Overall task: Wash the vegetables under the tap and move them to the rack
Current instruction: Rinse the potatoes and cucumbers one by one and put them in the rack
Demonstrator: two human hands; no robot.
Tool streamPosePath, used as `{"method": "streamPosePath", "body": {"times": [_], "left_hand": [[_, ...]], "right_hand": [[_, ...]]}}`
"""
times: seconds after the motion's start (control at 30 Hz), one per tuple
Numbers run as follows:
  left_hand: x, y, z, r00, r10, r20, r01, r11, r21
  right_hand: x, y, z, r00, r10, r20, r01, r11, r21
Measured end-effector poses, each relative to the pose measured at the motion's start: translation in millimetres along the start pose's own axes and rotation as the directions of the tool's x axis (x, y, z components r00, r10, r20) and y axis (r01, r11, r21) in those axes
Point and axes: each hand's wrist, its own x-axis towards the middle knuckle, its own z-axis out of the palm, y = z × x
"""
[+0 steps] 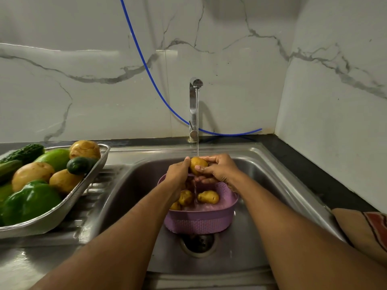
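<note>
A round pink perforated plastic colander point(201, 221) sat in the stainless-steel sink point(134, 197) and held at least three small yellow-brown potatoes point(208, 197). Above it, under the thin stream from the chrome tap point(194, 109), the left hand point(178, 171) and right hand point(219, 170) each had a grip curled round one more yellow-brown potato point(198, 164), its long axis roughly upright. The steel mesh rack point(62, 206) on the drainboard carried potatoes, a green bell pepper point(31, 203), cucumbers and a bitter gourd.
</note>
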Motion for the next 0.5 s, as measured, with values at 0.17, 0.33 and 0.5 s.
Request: {"method": "streamPosePath", "body": {"times": [0.17,0.33,0.5], "left_hand": [[-4,-3,7,0.988,0.134,0.078,-0.141,0.985,0.102],[-7,-8,10,0.98,0.19,0.063,-0.2,0.953,0.227],[0,-11,1,0.991,0.131,-0.015,-0.125,0.969,0.214]], "right_hand": [[4,5,0,0.999,-0.012,-0.043,0.006,0.992,-0.129],[1,6,-9,1.0,0.018,-0.003,-0.018,0.99,-0.137],[-3,6,-9,0.994,0.078,0.073,-0.07,0.992,-0.104]]}}
